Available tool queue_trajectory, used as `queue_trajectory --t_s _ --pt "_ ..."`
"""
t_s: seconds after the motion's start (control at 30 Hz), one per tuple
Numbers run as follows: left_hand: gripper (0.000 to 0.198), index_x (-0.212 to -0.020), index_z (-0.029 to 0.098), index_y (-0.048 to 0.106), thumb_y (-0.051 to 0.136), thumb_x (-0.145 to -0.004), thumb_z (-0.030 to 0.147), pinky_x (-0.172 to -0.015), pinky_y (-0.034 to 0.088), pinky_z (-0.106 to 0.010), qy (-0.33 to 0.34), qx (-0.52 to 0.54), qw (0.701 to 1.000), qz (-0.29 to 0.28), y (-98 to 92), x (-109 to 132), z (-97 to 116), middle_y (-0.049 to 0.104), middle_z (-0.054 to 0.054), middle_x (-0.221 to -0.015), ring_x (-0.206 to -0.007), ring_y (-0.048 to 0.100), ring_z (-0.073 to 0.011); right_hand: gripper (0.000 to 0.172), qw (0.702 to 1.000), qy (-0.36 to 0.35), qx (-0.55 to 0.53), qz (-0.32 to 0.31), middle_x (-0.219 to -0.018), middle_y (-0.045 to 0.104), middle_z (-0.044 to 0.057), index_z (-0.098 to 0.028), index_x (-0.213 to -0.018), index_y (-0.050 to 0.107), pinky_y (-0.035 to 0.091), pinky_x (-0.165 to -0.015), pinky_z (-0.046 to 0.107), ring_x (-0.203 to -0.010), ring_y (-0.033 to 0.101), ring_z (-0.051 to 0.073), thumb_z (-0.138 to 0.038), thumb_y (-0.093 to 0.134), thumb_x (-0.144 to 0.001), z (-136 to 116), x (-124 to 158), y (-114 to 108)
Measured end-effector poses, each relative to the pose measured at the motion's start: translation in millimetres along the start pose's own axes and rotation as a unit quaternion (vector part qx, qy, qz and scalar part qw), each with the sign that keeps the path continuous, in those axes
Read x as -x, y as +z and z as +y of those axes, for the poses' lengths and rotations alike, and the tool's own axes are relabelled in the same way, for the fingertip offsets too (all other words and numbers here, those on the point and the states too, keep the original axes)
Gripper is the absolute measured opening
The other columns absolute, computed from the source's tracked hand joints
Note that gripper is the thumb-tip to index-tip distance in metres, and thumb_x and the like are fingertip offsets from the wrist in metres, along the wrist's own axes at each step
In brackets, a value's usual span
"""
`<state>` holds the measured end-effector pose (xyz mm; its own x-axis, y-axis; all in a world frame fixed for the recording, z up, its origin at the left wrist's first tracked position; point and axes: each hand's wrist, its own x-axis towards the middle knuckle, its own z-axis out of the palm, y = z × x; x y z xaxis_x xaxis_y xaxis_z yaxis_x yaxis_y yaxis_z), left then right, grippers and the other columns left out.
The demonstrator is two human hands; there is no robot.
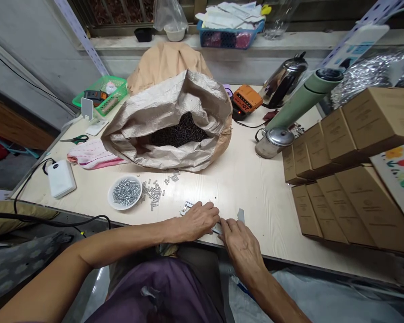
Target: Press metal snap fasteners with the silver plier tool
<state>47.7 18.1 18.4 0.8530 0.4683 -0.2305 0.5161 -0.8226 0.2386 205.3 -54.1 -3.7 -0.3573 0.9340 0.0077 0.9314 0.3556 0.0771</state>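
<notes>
Left hand [197, 220] and right hand [239, 242] pinch a metal strip [217, 229] between fingertips.

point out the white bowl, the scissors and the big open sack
white bowl [123, 207]: head view, on its near rim
scissors [79, 138]: head view, on the green handles
sack [168, 107]: head view, on the crumpled upper wall above the opening
</notes>
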Motion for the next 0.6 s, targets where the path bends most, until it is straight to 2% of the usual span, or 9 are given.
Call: queue_trajectory --t_s 0.17,0.3,0.4,0.47,0.53,0.6 --pt "0.006 -0.088 0.016 0.055 0.053 -0.087 0.022 -0.071 0.039 -0.031 0.015 0.013 0.999 0.028 11.0 2.9 0.8 0.057 -0.005 -0.091 -0.092 0.049 -0.0205 0.018 0.999 0.012 -0.009 0.037 -0.074 0.056 0.002 -0.019 -0.086 0.056 0.037 -0.062 0.029 -0.068 0.048 0.015 -0.005 0.045 -0.080 -10.7 7.8 -1.0" --pt "0.007 -0.085 0.017 0.055 0.049 -0.088 0.018 -0.070 0.039 -0.031 0.021 0.029 0.999 0.030 14.6 4.2 -0.9 0.058 -0.005 -0.088 -0.090 0.049 -0.0199 0.020 0.998 0.008 -0.035 0.046 -0.070 0.054 0.002 -0.019 -0.079 0.055 0.036 -0.062 0.028 -0.066 0.048 0.015 -0.004 0.043 -0.080 -13.6 9.4 -3.2" --pt "0.005 -0.085 0.017 0.055 0.051 -0.087 0.019 -0.070 0.041 -0.031 0.020 0.036 0.999 0.028 16.3 3.5 -0.2 0.058 -0.005 -0.087 -0.091 0.050 -0.0208 0.022 0.998 0.002 -0.036 0.049 -0.071 0.056 0.003 -0.018 -0.086 0.058 0.039 -0.063 0.029 -0.067 0.050 0.015 -0.005 0.041 -0.082 -13.7 10.2 -1.5" --pt "0.004 -0.088 0.016 0.056 0.055 -0.085 0.018 -0.072 0.043 -0.032 0.000 0.036 0.998 0.044 18.7 3.2 0.8 0.058 -0.006 -0.091 -0.092 0.051 -0.0218 0.029 0.998 0.005 -0.019 0.062 -0.079 0.061 0.006 -0.017 -0.099 0.058 0.042 -0.066 0.029 -0.074 0.054 0.017 -0.005 0.038 -0.082 -12.7 11.1 2.4" --pt "0.023 -0.099 0.013 0.055 0.063 -0.080 0.022 -0.076 0.044 -0.034 -0.029 0.043 0.996 0.070 21.0 4.9 0.3 0.058 -0.010 -0.098 -0.096 0.051 -0.0235 0.037 0.996 0.006 -0.002 0.092 -0.100 0.062 0.012 -0.016 -0.111 0.054 0.044 -0.073 0.032 -0.092 0.055 0.021 -0.005 0.035 -0.081 -10.7 11.4 7.1" --pt "0.056 -0.116 0.009 0.048 0.073 -0.071 0.030 -0.084 0.045 -0.037 -0.044 0.071 0.990 0.111 21.3 11.1 -2.9 0.055 -0.015 -0.112 -0.104 0.050 -0.0270 0.039 0.992 -0.005 0.004 0.125 -0.119 0.056 0.015 -0.016 -0.114 0.052 0.044 -0.080 0.035 -0.109 0.050 0.024 -0.006 0.034 -0.081 -8.3 10.5 10.2"
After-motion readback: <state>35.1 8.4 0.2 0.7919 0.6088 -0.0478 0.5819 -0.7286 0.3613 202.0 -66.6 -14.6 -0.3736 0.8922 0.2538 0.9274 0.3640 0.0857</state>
